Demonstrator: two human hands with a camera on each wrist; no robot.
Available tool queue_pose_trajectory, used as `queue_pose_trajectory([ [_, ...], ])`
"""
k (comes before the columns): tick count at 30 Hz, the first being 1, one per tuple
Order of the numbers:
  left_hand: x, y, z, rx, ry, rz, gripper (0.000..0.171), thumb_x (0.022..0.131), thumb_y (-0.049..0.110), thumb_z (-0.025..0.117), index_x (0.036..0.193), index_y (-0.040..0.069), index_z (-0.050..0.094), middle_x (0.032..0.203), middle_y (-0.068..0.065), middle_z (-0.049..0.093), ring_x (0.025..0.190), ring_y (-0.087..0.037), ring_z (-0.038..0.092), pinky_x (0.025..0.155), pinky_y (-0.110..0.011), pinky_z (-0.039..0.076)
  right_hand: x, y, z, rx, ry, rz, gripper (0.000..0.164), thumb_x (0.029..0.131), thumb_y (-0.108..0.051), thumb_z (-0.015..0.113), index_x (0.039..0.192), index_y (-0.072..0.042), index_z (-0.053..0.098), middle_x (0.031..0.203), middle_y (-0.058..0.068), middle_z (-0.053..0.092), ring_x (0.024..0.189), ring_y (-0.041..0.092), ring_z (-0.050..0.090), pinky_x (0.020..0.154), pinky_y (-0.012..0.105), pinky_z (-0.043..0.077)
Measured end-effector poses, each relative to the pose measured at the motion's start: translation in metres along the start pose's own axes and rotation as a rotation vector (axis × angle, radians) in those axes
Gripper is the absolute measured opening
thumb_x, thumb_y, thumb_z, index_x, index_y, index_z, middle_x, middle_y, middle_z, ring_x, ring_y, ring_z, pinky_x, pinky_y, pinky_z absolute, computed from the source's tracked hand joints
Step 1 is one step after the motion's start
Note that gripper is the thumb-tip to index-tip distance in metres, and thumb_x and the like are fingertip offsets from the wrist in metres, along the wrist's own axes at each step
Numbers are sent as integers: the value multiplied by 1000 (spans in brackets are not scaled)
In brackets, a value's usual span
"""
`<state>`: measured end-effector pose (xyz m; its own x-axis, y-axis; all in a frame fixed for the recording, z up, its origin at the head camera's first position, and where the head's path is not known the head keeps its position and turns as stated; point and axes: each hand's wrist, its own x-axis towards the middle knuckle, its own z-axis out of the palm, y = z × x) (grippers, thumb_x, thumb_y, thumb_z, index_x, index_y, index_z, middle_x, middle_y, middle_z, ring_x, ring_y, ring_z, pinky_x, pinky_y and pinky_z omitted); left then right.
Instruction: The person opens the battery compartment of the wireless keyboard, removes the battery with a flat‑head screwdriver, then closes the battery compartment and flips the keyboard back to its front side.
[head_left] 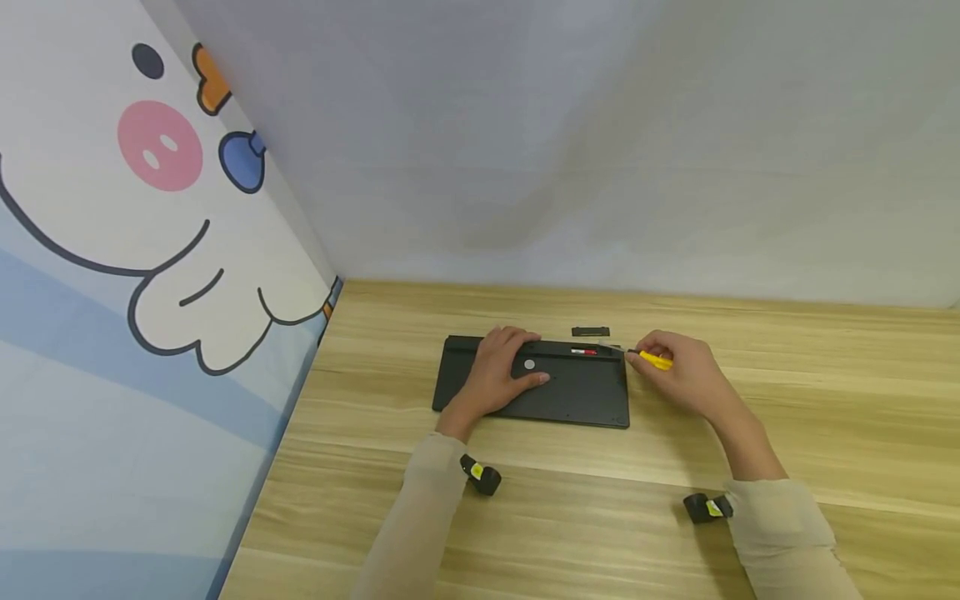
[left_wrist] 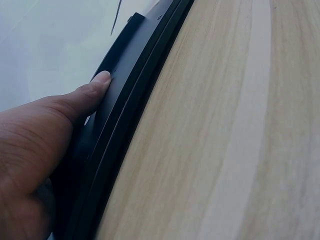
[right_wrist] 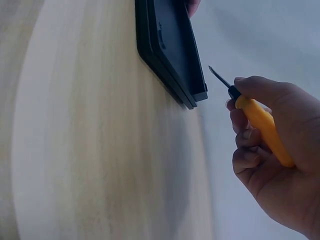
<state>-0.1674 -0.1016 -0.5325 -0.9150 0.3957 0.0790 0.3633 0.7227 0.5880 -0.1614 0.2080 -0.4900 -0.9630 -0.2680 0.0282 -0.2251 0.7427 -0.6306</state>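
Observation:
A black keyboard (head_left: 577,396) lies face down on the wooden table. My left hand (head_left: 495,372) rests on its left part, fingers along the far edge and the thumb laid on the underside, as the left wrist view also shows. My right hand (head_left: 686,373) pinches a screwdriver by its yellow handle (right_wrist: 265,127), thumb and fingers around it. The thin metal shaft (right_wrist: 219,76) points left, its tip over the uncovered battery compartment in the head view. A red and white battery (head_left: 583,352) sits in that compartment. Behind the keyboard lies a small black cover (head_left: 591,332).
A pale wall (head_left: 600,167) rises behind the table's far edge. To the left stands a panel with a cartoon print (head_left: 160,146). Wood-grain tabletop (head_left: 862,400) stretches to the right, and each wrist wears a small black camera (head_left: 480,475).

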Motion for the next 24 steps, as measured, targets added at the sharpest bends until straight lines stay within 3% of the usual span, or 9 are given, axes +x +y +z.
queue_pose_trajectory([
  [8, 0, -1, 1, -1, 0, -4, 63, 92, 40, 76, 146, 16, 53, 146, -9, 54, 144, -29, 46, 133, -51, 18, 3, -4, -5, -44, -35, -72, 13, 95, -24, 73, 94, -11, 74, 103, 12, 77, 104, 38, 71, 94, 57, 57],
  [15, 0, 0, 0, 1, -6, -15, 64, 92, 40, 76, 146, 17, 52, 147, -9, 54, 145, -29, 45, 133, -51, 16, 9, -11, -11, -110, -78, -122, 10, 94, -20, 73, 90, -11, 72, 97, 12, 77, 95, 34, 71, 88, 55, 59],
  [24, 0, -2, 1, 7, 2, 0, 64, 92, 41, 76, 146, 17, 53, 146, -8, 55, 144, -29, 46, 133, -51, 18, 22, -24, -25, -146, -193, -150, 12, 92, -17, 74, 82, -14, 69, 92, 9, 78, 91, 31, 73, 82, 51, 60],
])
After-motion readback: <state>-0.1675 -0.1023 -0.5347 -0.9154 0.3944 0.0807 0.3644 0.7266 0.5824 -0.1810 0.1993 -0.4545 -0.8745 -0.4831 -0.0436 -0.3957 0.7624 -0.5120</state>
